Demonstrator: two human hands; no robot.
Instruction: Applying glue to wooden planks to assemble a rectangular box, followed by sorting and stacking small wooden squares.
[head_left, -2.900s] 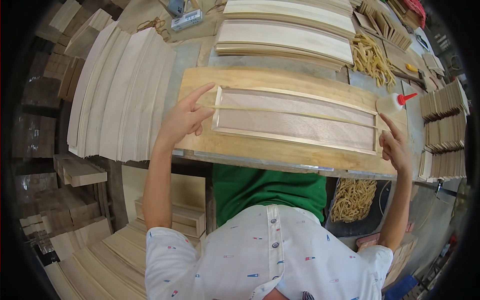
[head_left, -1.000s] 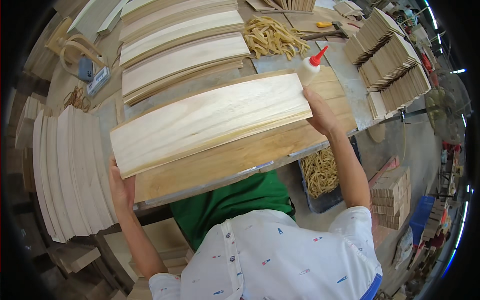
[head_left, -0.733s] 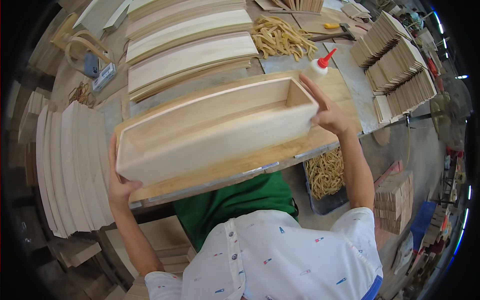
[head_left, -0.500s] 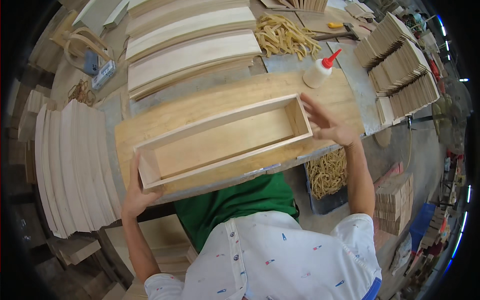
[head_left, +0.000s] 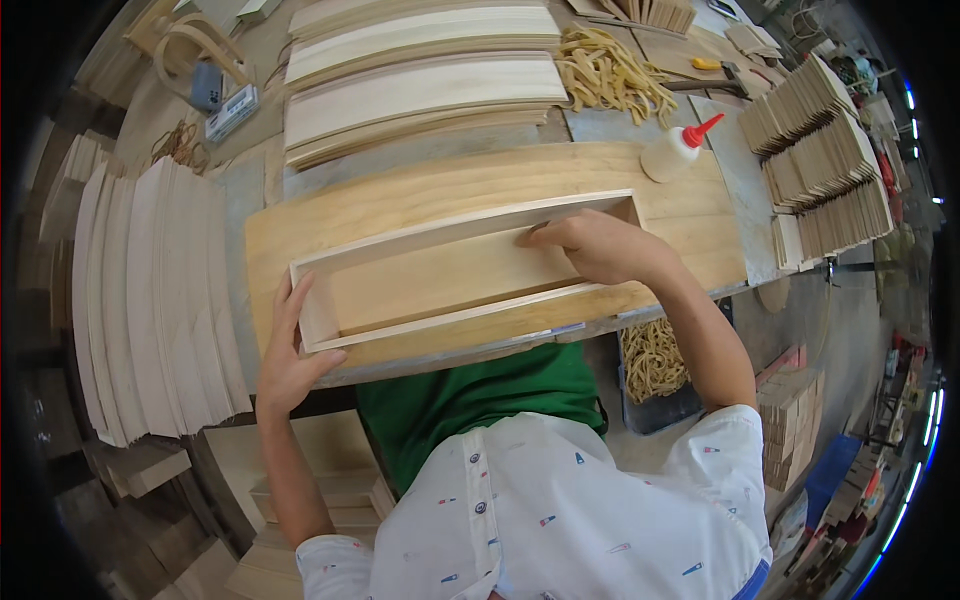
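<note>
A long, shallow, open-topped wooden box (head_left: 430, 244) of pale wood lies on a plywood board (head_left: 690, 220) in front of me. My left hand (head_left: 288, 368) grips its left end, fingers along the outside of the end wall and thumb at the near corner. Over the right part of the box, my right hand (head_left: 602, 248) reaches in across the near wall. Its fingers are curled, and the index finger points toward the far inner wall; whether the tip touches is unclear. A white squeeze bottle with a red nozzle (head_left: 670, 157) stands beyond the right end.
Stacked thin wooden panels (head_left: 425, 90) lie behind the board, with upright panels (head_left: 160, 300) at left. Rubber bands (head_left: 610, 75), a hammer (head_left: 720, 80) and rows of small wooden pieces (head_left: 820, 150) lie at far right. A bin of bands (head_left: 655, 360) sits below the table edge.
My right hand has left the outside of the box's right end and moved left into the box, its fingers curling. My left hand stays at the left end. The whole view has shifted slightly.
</note>
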